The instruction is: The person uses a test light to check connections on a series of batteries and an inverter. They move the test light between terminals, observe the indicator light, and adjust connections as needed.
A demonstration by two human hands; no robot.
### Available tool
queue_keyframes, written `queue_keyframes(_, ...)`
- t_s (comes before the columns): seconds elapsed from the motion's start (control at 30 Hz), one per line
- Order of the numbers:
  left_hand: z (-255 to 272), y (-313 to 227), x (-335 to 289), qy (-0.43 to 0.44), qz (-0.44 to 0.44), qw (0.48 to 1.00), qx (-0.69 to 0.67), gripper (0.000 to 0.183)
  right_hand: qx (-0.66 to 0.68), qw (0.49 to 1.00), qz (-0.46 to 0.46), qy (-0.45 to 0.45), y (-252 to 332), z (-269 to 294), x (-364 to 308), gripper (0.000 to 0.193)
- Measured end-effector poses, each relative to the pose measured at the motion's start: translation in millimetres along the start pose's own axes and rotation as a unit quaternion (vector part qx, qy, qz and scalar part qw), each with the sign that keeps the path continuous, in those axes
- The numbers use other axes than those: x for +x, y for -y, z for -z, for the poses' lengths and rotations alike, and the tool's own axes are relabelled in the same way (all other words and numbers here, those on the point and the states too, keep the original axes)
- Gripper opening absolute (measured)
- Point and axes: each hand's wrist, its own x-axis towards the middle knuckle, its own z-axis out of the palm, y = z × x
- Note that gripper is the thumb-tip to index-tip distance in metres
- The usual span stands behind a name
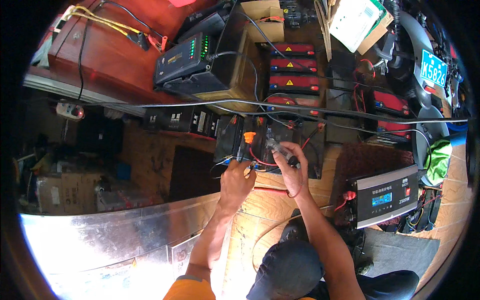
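My left hand (237,182) is closed at the near edge of a black battery (229,137), its fingers pinched by thin wires; what lies between them is hidden. My right hand (294,167) grips a clear, syringe-like tube (283,152) with a dark end, tilted over the neighbouring dark battery case. An orange funnel-shaped piece (249,136) stands on the batteries, left of the tube. A thick red cable (271,190) runs between my wrists, below the batteries. One thin red wire (261,161) curves across the battery between my hands.
A black charger (182,58) with green lights rests on a box at the back left. Red-topped batteries (293,83) line up behind. At right sits a silver-and-black inverter-like unit (384,196). A long cable (350,119) crosses the scene; a metal surface (115,235) lies at left.
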Motion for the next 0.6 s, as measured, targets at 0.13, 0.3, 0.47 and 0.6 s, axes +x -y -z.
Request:
queue_keyframes(0.13, 1.0, -2.6, 1.4, 0.014, 0.015, 1.000, 0.023, 0.023, 0.023, 1.000, 0.004, -0.006, -0.9, -0.4, 1.6, 0.033)
queue_keyframes(0.3, 4.6, -5.4, 2.5, 0.012, -0.002, 0.999, 0.037, 0.022, -0.019, 0.999, 0.015, -0.023, -3.6, -0.1, 4.4, 0.037)
queue_keyframes(0.47, 4.2, -4.6, 1.4, 0.007, -0.004, 1.000, 0.030, 0.022, 0.001, 0.999, 0.029, -0.021, -7.3, 0.2, 7.7, 0.037)
queue_keyframes(0.6, 3.2, -4.0, 1.7, 0.007, 0.003, 1.000, 0.026, 0.022, -0.020, 0.999, 0.039, -0.022, -6.2, -2.6, 9.6, 0.037)
